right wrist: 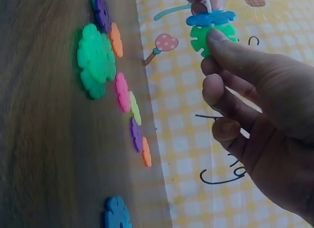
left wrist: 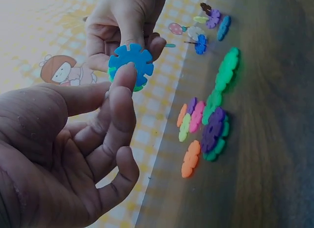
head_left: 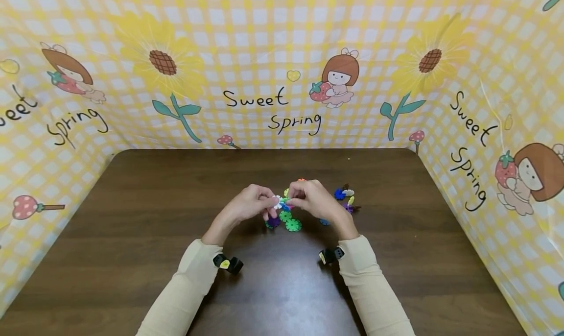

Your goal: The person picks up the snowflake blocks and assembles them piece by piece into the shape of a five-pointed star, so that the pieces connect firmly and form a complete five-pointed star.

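Over the table, my left hand (head_left: 248, 204) pinches a white notched snowflake disc (head_left: 278, 202) between thumb and fingers. Seen edge-on in the right wrist view, the white disc meets a blue disc (right wrist: 211, 18), which is joined to a green disc (right wrist: 201, 39). That green disc is pinched between the thumb and forefinger of my right hand (right wrist: 274, 95). In the left wrist view, the blue disc (left wrist: 131, 60) faces the camera, with a fingertip of my left hand (left wrist: 73, 134) across it, while my right hand (left wrist: 122, 26) is behind.
Below the hands lie loose discs: green ones (head_left: 293, 225), a purple one (left wrist: 213, 129), an orange one (left wrist: 191, 159) and a pink one (right wrist: 122, 92). Farther right is a cluster with a dark blue disc (head_left: 339, 194). Patterned cloth (head_left: 264, 47) borders the brown table (head_left: 154, 238).
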